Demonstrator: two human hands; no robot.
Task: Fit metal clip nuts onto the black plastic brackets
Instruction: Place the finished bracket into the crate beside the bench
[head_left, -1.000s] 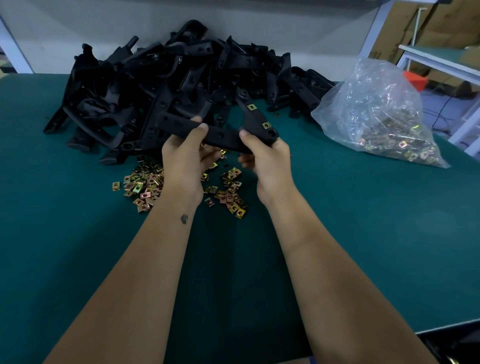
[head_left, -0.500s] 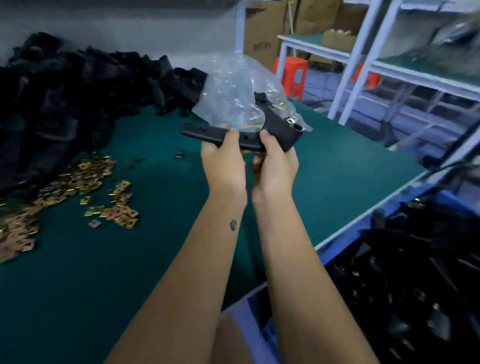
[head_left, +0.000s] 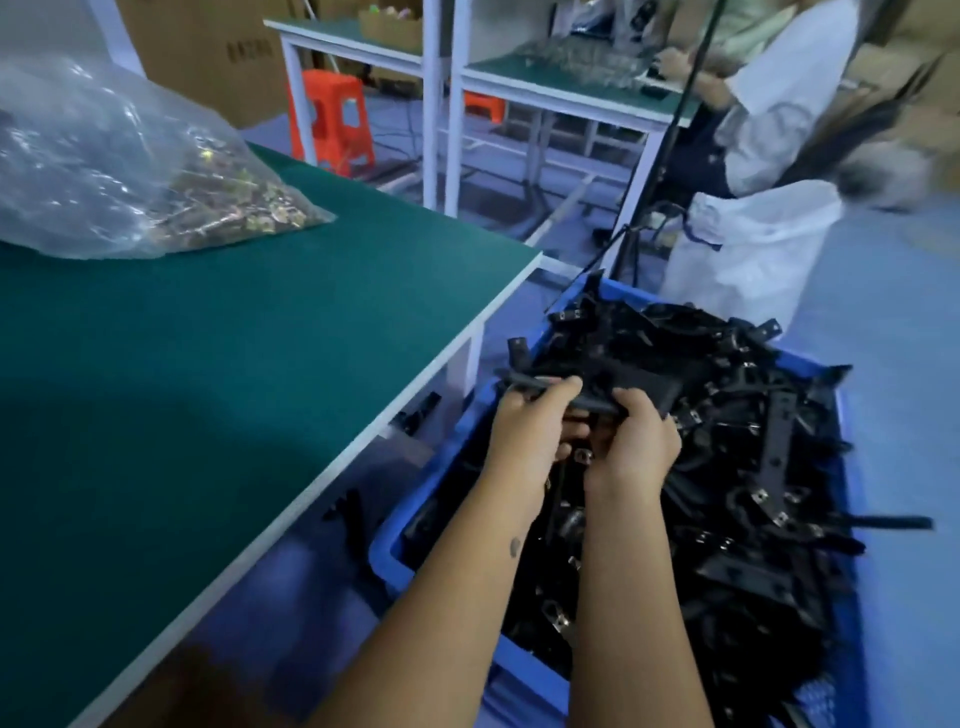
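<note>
Both hands, left hand (head_left: 524, 434) and right hand (head_left: 631, 441), grip a bracket (head_left: 613, 387), fingers curled, over the blue bin (head_left: 415, 514) lower right; next, I'd release it.

At the upper left we see a bag (head_left: 104, 156) of thin clear plastic film, crinkled and glossy, holding brassy metal clips (head_left: 228, 208) that glint. The table (head_left: 208, 364) below it has a matt green top, felt-like, with a smooth pale edge. At the lower right, our bin (head_left: 441, 483) is smooth blue plastic, heaped with matt black plastic brackets (head_left: 727, 467); small silvery metal pieces shine on some. At the upper right stands a white woven-looking sack (head_left: 753, 249), and a glossy orange plastic stool (head_left: 332, 119) shows near the top.
</note>
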